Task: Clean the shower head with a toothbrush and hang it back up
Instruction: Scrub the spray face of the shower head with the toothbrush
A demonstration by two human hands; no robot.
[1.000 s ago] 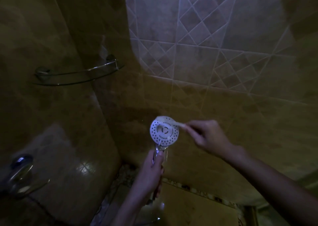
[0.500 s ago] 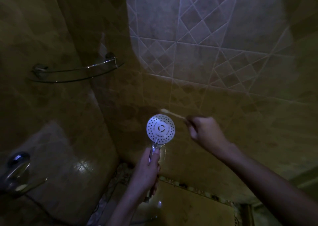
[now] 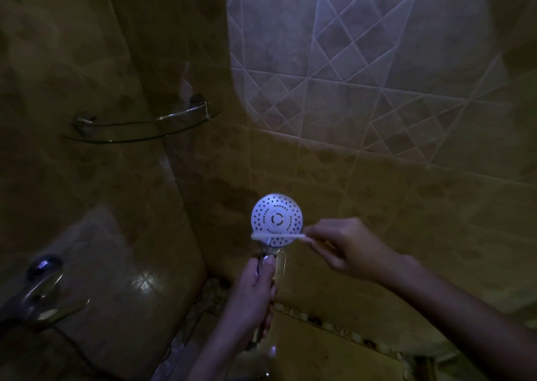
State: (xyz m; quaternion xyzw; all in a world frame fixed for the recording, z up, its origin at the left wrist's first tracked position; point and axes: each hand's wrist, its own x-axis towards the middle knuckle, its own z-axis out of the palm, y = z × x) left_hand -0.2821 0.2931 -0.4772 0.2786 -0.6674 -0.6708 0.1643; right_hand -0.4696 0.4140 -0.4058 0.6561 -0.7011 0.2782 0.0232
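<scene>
A: Noted: shower head (image 3: 276, 219) off its mount, held mid-air before the tiled corner. Left hand (image 3: 255, 290) fingers (image 3: 268, 267) curl round its handle. Right hand (image 3: 348, 250) pinches the toothbrush (image 3: 279, 236), laid across the lower face.
B: Risks?
A: Dim light, so holes likely missed. Hard scrubbing could twist the handle loose.
</scene>
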